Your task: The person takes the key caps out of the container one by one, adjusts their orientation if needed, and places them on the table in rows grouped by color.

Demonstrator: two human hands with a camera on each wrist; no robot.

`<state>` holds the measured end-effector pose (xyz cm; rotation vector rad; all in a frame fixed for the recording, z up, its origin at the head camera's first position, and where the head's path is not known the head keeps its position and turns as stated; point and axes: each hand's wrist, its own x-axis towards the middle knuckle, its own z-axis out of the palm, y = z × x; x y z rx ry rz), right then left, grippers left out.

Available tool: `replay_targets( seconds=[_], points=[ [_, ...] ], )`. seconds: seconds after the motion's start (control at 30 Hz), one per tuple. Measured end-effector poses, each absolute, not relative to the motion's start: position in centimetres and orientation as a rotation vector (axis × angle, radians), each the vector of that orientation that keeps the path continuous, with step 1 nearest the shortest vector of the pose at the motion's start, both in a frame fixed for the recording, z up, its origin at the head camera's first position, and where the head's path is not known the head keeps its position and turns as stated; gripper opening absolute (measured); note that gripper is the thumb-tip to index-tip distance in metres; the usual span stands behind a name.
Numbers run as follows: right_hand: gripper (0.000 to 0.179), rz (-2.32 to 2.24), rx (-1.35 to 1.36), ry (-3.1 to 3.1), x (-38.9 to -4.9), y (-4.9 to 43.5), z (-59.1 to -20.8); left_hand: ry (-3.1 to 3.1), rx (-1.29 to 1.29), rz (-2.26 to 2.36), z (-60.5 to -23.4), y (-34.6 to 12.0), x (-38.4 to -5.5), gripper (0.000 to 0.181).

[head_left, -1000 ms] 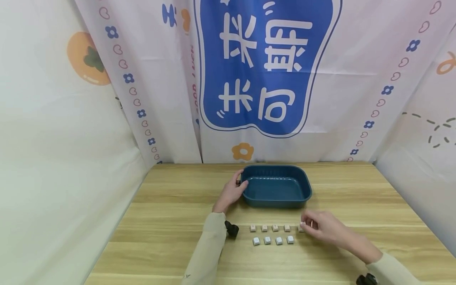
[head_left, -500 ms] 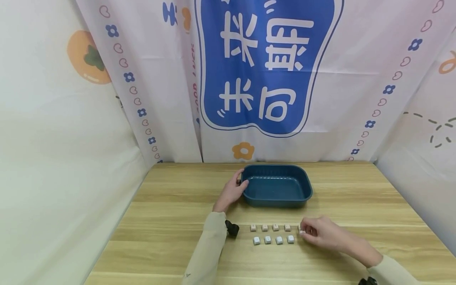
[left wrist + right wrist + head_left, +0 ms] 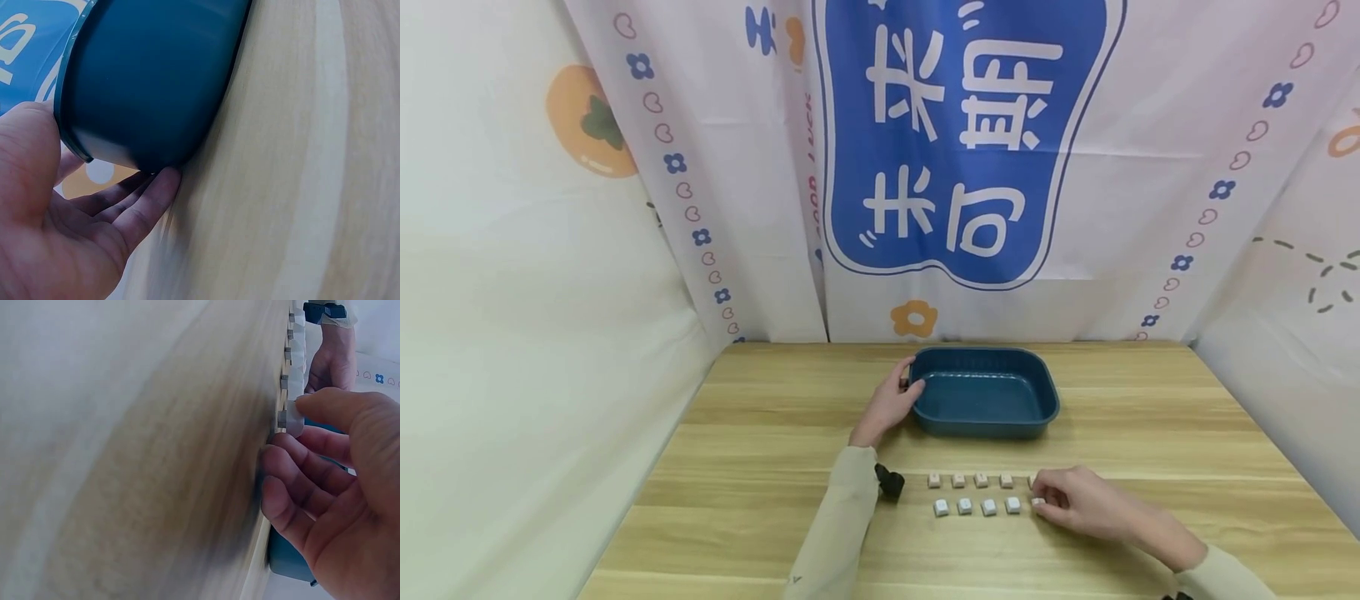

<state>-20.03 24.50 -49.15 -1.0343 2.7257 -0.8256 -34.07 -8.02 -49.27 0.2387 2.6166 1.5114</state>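
My left hand (image 3: 886, 408) grips the left end of a dark teal plastic basin (image 3: 985, 429), thumb over the rim, other fingers against the outer wall. Inside, the basin is bare. My right hand (image 3: 1088, 505) pinches a small white keycap (image 3: 1038, 502) between thumb and forefinger, low at the right end of the front row. In the right wrist view this keycap (image 3: 295, 419) shows a greyish base, and the other fingers curl loosely below it. Just behind that hand, a back-row keycap (image 3: 1032, 482) is partly hidden by it.
Two rows of keycaps lie on the wooden table (image 3: 760, 500) in front of the basin: a beige-topped back row (image 3: 981, 481) and a white front row (image 3: 988, 507). A printed curtain (image 3: 760, 250) hangs behind the table. A black wrist device (image 3: 890, 482) sits beside the left sleeve.
My right hand has moved toward me, from the back row to the right end of the front row, with the keycap. The left hand and basin stay put.
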Motion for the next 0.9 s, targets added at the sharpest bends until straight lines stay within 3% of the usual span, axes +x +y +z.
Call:
replay_targets(
  seconds=[0.67,0.9],
  points=[
    [0.002,-0.851,-1.081,2.732,-20.2,24.7,-49.2,2.624,0.237,1.5,-49.9,-8.3,-33.9,0.058],
    [0.022,-0.848,-1.001,2.874,-21.2,24.4,-48.0,2.626,0.259,1.506,-49.6,-8.3,-34.5,0.056]
  ],
)
